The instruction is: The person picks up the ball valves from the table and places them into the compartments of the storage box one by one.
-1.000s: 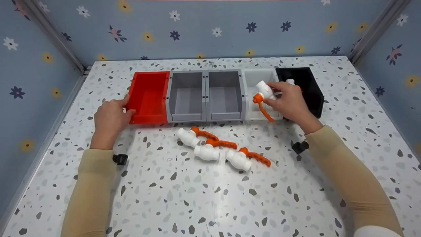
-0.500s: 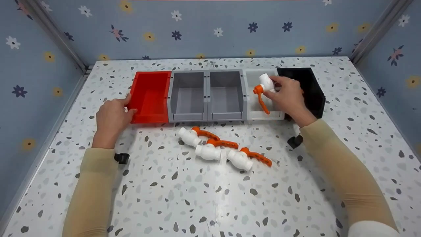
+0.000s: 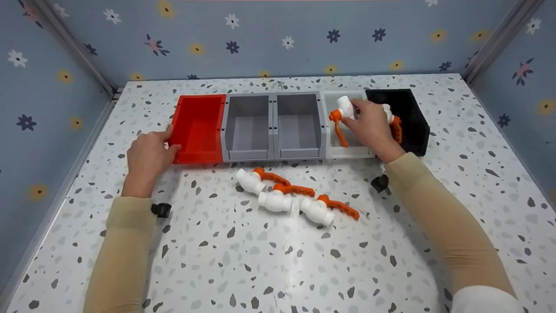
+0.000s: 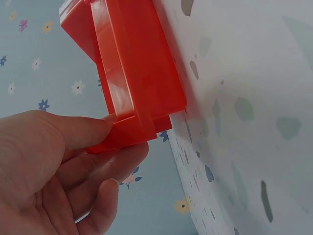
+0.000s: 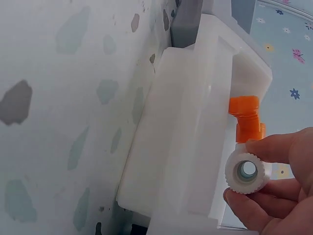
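Observation:
My right hand pinches a white ball valve with an orange lever handle over the white bin. In the right wrist view the valve's round open end faces the camera, between thumb and fingers. My left hand grips the left wall of the red bin, thumb inside and fingers outside, as the left wrist view also shows. Several like valves are about: one in the black bin, partly hidden by my right hand, and three on the table in front of the bins.
Two grey bins stand side by side between the red and white ones, all in one row. The speckled table reaches to flowered walls at the back and both sides.
My right hand has moved back a little and then left with the valve, now over the white bin. More of the valve in the black bin shows. My left hand stays put.

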A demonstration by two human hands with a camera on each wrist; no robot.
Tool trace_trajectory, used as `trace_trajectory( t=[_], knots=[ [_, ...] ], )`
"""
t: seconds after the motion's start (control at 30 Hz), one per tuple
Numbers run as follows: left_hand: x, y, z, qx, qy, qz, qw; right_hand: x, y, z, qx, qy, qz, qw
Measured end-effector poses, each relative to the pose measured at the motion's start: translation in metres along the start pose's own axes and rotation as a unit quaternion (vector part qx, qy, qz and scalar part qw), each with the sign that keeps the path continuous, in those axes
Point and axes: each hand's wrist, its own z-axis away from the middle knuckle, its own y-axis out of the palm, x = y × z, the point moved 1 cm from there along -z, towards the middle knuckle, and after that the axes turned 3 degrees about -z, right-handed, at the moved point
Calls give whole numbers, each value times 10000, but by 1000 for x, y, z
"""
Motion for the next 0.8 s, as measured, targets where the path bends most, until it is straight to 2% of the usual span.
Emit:
trace_trajectory(
  t=[0.27,0.8],
  knots=[
    [1,2,-1,55,-46,24,10000,3,4,-3,29,74,226,9997],
    [-1,1,-1,188,-230,-23,9996,3,12,-13,188,-69,553,9983]
  ],
)
